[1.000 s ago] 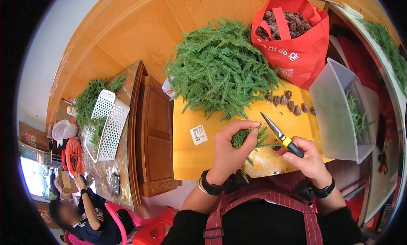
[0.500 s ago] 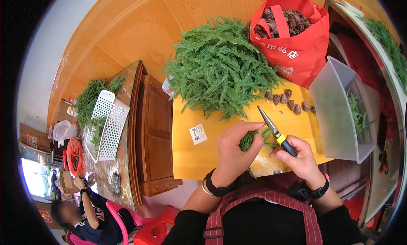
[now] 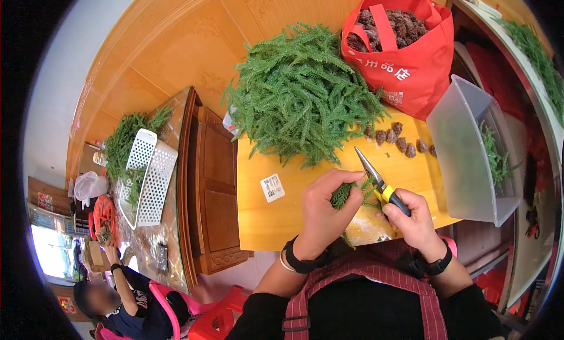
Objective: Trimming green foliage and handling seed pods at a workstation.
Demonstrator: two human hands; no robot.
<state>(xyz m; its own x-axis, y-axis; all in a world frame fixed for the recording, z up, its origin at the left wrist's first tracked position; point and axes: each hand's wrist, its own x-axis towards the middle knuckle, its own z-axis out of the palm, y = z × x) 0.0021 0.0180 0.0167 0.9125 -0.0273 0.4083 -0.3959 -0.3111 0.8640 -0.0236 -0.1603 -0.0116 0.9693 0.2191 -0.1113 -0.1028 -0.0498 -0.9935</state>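
My left hand [image 3: 330, 208] is closed, pinching a green fir-like sprig [image 3: 342, 194] whose needles show between and below the fingers. In my right hand [image 3: 411, 219] are long-nose pliers [image 3: 371, 171] with yellow and black handles, their tip pointing up and away to the left. The pliers' jaws are just right of my left fingertips, beside the needles. Whether the jaws touch the sprig I cannot tell. Beyond my hands a big heap of green sprigs [image 3: 302, 96] covers the back of the yellow tabletop [image 3: 255, 219]. Several small brown pine cones [image 3: 402, 145] lie right of it.
A red bag [image 3: 411, 75] full of pine cones stands at the back right. Near it is a translucent plastic bin [image 3: 464, 158] with some sprigs. A white label [image 3: 272, 188] lies on the left. At another table, a person [image 3: 117, 293] sits near white perforated baskets [image 3: 155, 184].
The pliers' handles have spread a little in my right hand, and the second yellow handle shows more. My left hand stays almost where it was. The other person's hand has moved up slightly.
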